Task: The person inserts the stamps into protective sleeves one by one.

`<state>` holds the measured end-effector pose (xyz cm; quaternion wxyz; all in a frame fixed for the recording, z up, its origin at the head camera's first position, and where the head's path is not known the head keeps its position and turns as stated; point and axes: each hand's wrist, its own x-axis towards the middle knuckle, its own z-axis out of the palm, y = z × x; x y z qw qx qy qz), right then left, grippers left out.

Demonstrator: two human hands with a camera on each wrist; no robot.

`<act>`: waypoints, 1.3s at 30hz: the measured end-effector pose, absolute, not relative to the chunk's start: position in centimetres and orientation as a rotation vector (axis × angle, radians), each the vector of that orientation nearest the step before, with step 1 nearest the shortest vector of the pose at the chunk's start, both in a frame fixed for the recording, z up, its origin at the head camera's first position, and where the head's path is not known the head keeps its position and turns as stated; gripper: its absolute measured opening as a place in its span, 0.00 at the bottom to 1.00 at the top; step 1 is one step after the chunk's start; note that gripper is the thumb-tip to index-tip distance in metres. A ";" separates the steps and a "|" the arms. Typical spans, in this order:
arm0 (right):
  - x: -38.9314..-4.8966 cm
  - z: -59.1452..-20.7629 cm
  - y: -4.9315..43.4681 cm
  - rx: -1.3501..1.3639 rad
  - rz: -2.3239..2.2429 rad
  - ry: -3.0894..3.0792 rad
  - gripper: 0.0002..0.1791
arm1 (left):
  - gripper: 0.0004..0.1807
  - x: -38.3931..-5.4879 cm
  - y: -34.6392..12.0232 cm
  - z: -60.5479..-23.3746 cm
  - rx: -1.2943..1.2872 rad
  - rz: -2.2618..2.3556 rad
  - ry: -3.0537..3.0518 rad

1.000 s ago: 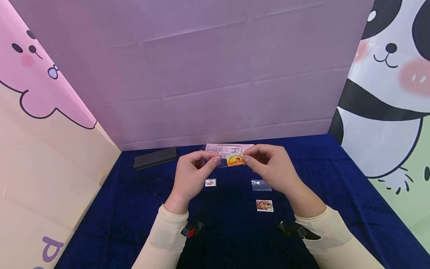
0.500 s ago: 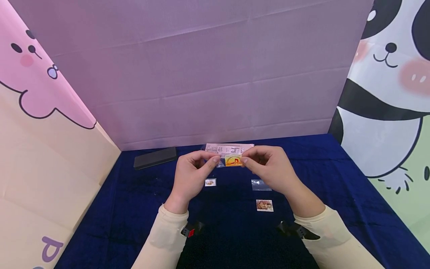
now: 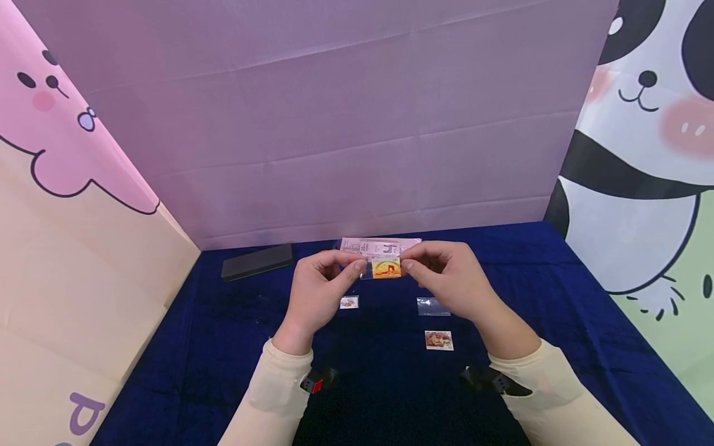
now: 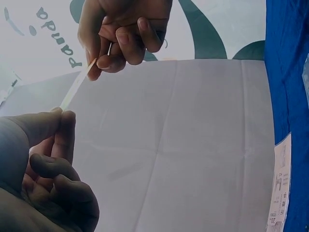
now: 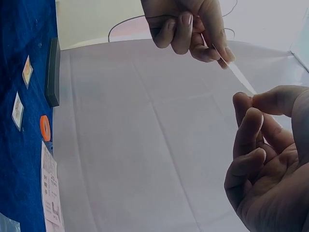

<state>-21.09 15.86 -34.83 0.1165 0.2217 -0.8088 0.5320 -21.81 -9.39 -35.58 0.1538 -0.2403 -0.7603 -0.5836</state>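
In the head view my left hand [image 3: 322, 286] pinches the left end of a small clear plastic sleeve [image 3: 365, 271] between thumb and forefinger. A yellow and orange picture stamp [image 3: 386, 268] lies against the sleeve, upright and facing me. My right hand [image 3: 449, 275] pinches the stamp's right edge. Both wrist views show the sleeve and stamp nearly edge-on, as a thin pale strip [image 4: 75, 90] stretched between the fingertips of the two hands. The other fingers of both hands are loosely curled.
On the blue cloth [image 3: 223, 347] lie two other stamps, a small one [image 3: 349, 302] and a larger one [image 3: 439, 341]. A clear sleeve [image 3: 433, 306] lies by my right hand. Behind are a pink printed packet [image 3: 379, 246] and a dark flat case [image 3: 258, 262]. An orange ring [image 5: 45, 128] shows in the right wrist view.
The yellow stamp and my right fingertips have shifted slightly left toward my left hand, narrowing the clear strip of sleeve between. The left hand has stayed nearly still.
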 end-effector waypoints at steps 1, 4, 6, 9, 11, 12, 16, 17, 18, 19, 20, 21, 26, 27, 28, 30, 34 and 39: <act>-21.1 -34.8 15.9 0.652 1.560 -2.366 0.07 | 0.05 -21.8 -9.4 -35.6 -0.691 -1.675 -2.179; -21.2 -34.8 16.0 0.679 1.570 -2.359 0.08 | 0.05 -21.9 -9.4 -35.6 -0.693 -1.679 -2.181; -21.2 -34.8 16.1 0.698 1.572 -2.360 0.08 | 0.05 -21.9 -9.4 -35.6 -0.694 -1.679 -2.182; -21.1 -34.7 16.0 0.724 1.571 -2.359 0.08 | 0.05 -21.9 -9.4 -35.6 -0.691 -1.683 -2.187; -21.1 -34.8 16.0 0.734 1.566 -2.362 0.08 | 0.05 -21.8 -9.4 -35.6 -0.686 -1.687 -2.189; -21.1 -34.8 16.0 0.737 1.565 -2.363 0.08 | 0.05 -21.8 -9.3 -35.6 -0.684 -1.688 -2.191; -21.1 -34.8 15.9 0.743 1.558 -2.372 0.08 | 0.05 -21.8 -9.3 -35.6 -0.682 -1.692 -2.195; -21.1 -34.8 15.9 0.746 1.559 -2.372 0.08 | 0.05 -21.8 -9.3 -35.6 -0.682 -1.689 -2.196; -21.0 -34.8 15.9 0.747 1.561 -2.371 0.08 | 0.05 -21.8 -9.3 -35.6 -0.683 -1.687 -2.197; -21.0 -34.8 15.9 0.749 1.562 -2.370 0.08 | 0.05 -21.8 -9.3 -35.6 -0.684 -1.684 -2.197; -21.0 -34.8 15.9 0.754 1.562 -2.368 0.08 | 0.05 -21.8 -9.3 -35.6 -0.685 -1.682 -2.198; -21.0 -34.8 15.9 0.755 1.564 -2.366 0.08 | 0.05 -21.7 -9.3 -35.5 -0.686 -1.680 -2.199; -21.1 -34.9 15.9 0.768 1.570 -2.367 0.07 | 0.05 -21.8 -9.4 -35.6 -0.686 -1.685 -2.199; -21.1 -34.9 15.9 0.769 1.568 -2.370 0.07 | 0.05 -21.8 -9.4 -35.6 -0.686 -1.688 -2.198; -21.1 -34.9 15.9 0.770 1.567 -2.373 0.07 | 0.05 -21.8 -9.4 -35.6 -0.687 -1.689 -2.197; -21.1 -34.9 15.9 0.771 1.564 -2.375 0.07 | 0.05 -21.8 -9.4 -35.6 -0.693 -1.692 -2.198; -21.2 -34.9 15.8 0.764 1.562 -2.379 0.06 | 0.05 -21.8 -9.3 -35.6 -0.710 -1.695 -2.201; -21.1 -34.9 15.8 0.749 1.541 -2.387 0.05 | 0.04 -21.8 -9.2 -35.6 -0.720 -1.701 -2.213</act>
